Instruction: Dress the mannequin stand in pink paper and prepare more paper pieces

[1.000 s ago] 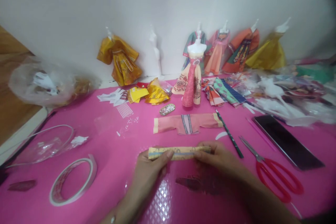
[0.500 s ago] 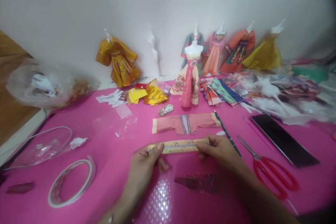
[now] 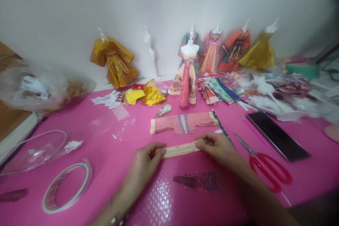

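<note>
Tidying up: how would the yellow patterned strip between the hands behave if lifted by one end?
Probably floppy: the strip looks thin and flat, pinched at its ends by the left hand and right hand. Likely very light for its length, and easily creased.

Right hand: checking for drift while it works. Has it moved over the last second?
Yes. The right hand has moved away from the person, toward the pink paper jacket that lies flat beyond it, while pinching the patterned strip.

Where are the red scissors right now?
In the head view the red-handled scissors lie on the pink table at the lower right, just right of the right hand pinching the paper strip, between the striped pencil and the black phone.
</note>
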`<action>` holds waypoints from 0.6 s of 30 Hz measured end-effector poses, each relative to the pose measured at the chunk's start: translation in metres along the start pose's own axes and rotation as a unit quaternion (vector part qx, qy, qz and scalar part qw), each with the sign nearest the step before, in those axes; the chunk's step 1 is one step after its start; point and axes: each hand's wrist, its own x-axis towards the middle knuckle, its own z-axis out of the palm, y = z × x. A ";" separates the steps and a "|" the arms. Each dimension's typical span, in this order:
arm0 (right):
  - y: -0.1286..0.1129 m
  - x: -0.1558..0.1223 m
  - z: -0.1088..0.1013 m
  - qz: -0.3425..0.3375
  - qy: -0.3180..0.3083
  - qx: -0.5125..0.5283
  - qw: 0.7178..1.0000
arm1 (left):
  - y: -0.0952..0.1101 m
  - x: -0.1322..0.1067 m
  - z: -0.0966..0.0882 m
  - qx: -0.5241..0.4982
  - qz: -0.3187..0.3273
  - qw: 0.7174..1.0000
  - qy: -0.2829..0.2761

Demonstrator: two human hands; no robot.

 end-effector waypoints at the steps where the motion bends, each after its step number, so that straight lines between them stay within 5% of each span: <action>1: 0.002 0.000 0.002 -0.006 0.010 -0.033 0.999 | -0.001 0.000 0.000 0.031 0.015 0.999 0.001; 6: 0.010 0.001 0.008 -0.135 0.090 -0.221 0.962 | 0.002 -0.008 -0.001 0.187 0.102 0.977 0.019; 9: 0.010 -0.002 0.009 -0.247 0.108 -0.246 0.931 | 0.003 -0.016 0.003 0.291 0.261 0.920 -0.019; 12: 0.005 -0.006 0.011 -0.342 0.045 -0.233 0.909 | -0.001 -0.024 0.011 0.319 0.398 0.857 -0.078; 15: 0.000 -0.011 0.015 -0.394 -0.018 -0.228 0.890 | -0.007 -0.029 0.016 0.357 0.406 0.832 -0.125; 18: -0.008 -0.019 0.022 -0.387 -0.035 -0.268 0.882 | -0.010 -0.031 0.017 0.364 0.374 0.837 -0.163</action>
